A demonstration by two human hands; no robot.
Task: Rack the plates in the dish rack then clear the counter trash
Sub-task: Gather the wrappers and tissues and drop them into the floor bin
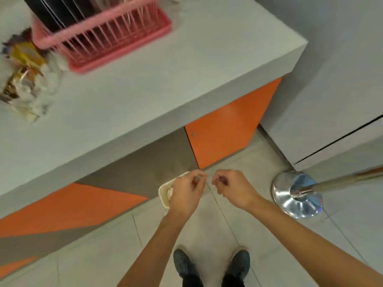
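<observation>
- Trash heap [27, 79]: crumpled tissue and gold foil wrappers, blurred, at the left edge of the counter [165, 90] and just beside the rack's near left corner. It is the task's remaining item and is not yet cleared.
- Dish rack [116, 44]: pink and slatted, standing toward the counter's far edge. Dark plates [51, 13] stand on edge inside it, so racking appears complete.
- Cream container [165, 191]: a shallow rounded tray or bin, low in front of the counter's near edge and partly hidden by the left hand. Whether it rests on the floor or is held cannot be told.
- Left hand [184, 195]: forearm extended forward and down, back of the hand uppermost, fingers curled over the container. A grip on its rim cannot be confirmed.
- Right hand [232, 189]: just beside the left hand, fingers curled, thumb meeting forefinger. Nothing is visible between them, so a pinched scrap cannot be ruled out.
- Metal base [296, 195]: a polished stand foot on the floor, right of both hands.
- Suggested technique: cup the loose tissue with both hands, foil underneath, and release it low over the container so nothing scatters.
</observation>
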